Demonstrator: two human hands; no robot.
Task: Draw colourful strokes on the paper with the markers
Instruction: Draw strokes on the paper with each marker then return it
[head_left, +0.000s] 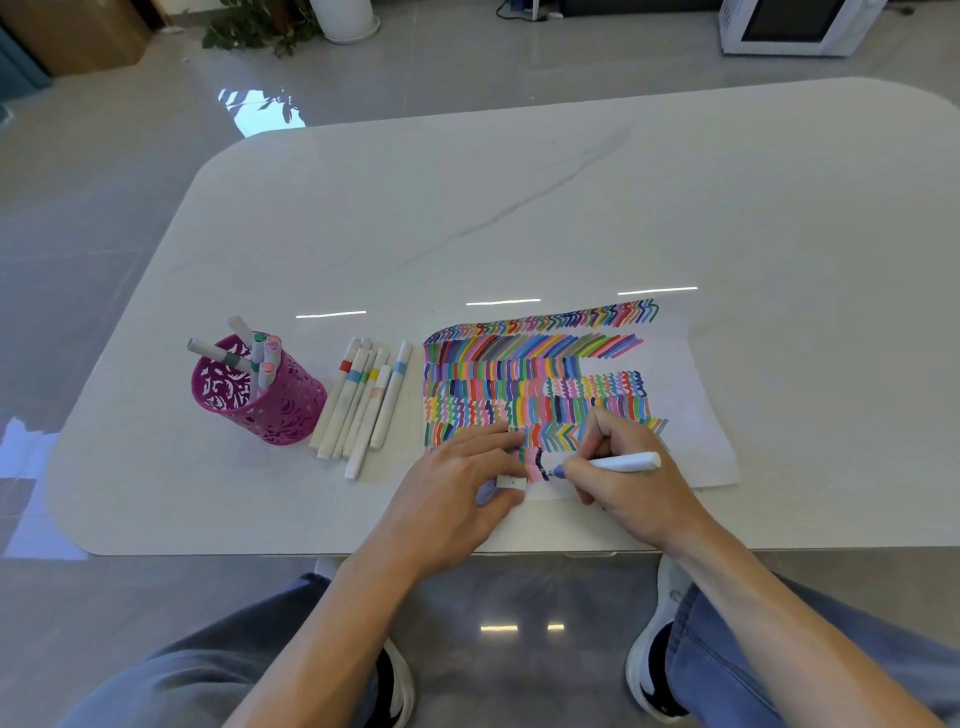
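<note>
A white paper (691, 415) lies on the table, covered with rows of colourful strokes. My right hand (623, 483) grips a white marker (618, 462) with a blue-purple tip. The tip sits beside a dark zigzag stroke (541, 462) near the paper's front edge. My left hand (457, 488) rests on the paper's front left part. Its fingers hold a small white marker cap (511, 482).
Several white markers (363, 400) lie side by side left of the paper. A pink perforated cup (260, 400) with more markers stands further left. The white marble table (519, 208) has a rounded front edge close to my knees.
</note>
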